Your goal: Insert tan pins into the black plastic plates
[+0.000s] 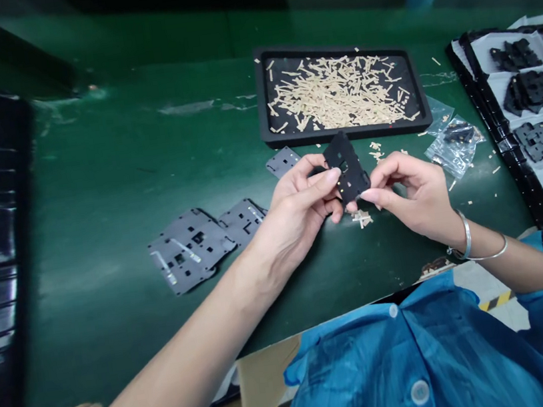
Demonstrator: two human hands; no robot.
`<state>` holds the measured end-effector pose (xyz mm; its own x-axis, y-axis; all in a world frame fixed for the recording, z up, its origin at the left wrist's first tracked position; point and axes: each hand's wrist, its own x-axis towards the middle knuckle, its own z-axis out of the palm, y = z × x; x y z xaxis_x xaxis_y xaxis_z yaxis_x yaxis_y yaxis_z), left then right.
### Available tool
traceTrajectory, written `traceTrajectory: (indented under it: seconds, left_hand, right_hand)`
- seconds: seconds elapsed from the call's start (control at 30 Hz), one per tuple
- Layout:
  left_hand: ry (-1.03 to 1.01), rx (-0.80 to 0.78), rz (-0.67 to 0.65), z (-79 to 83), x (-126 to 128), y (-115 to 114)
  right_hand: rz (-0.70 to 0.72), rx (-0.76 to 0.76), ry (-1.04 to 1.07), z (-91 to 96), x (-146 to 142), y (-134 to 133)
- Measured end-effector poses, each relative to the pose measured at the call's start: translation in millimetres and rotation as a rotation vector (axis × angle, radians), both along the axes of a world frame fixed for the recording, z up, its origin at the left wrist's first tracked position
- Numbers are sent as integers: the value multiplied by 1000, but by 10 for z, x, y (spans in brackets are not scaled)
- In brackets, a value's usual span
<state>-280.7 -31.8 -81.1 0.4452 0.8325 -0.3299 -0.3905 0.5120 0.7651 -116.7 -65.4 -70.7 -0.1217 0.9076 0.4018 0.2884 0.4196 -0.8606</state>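
Note:
My left hand (304,202) is closed around a thin black plastic plate (347,169) with small cutouts, its thumb lying across the face. At the plate's lower right corner, the thumb and forefinger of my right hand (408,191) pinch together; whether they grip the edge or a small strip there is hard to make out. Several similar dark grey plates (191,248) overlap on the green table to the left of my hands, some with pale strips on them. Another plate (281,160) lies partly behind my left hand.
Beyond my hands stands a black tray (269,133) heaped with small cream strips (344,91). Loose strips (362,218) are scattered around it. A clear plastic bag (455,147) lies to the right, beside a white compartment tray (489,65) of black parts. A black-edged crate (0,268) borders the left.

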Motion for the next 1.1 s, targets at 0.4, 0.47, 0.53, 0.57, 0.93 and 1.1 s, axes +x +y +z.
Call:
traceTrajectory:
  seconds: [0.4,0.47,0.53,0.57,0.93,1.1]
  left_hand:
    - [58,66,-37,61,19,-46]
    - [-3,61,-49,55,12,-22]
    - [-42,82,-29,46,8,-5]
    - [-56,95,-14,41,7,-2]
    - [-130,195,-53,-28,50,-42]
    - [-4,337,222,-30,37,-31]
  right_hand:
    - [40,486,-606,-62,79,-4]
    - [15,396,-447,-21,82,-9]
    - [-73,299,-340,24,83,-16]
    - [-125,232,-310,41,82,-17]
    - [52,-527,424,-69,39,94]
    - [-76,-530,415,85,107,319]
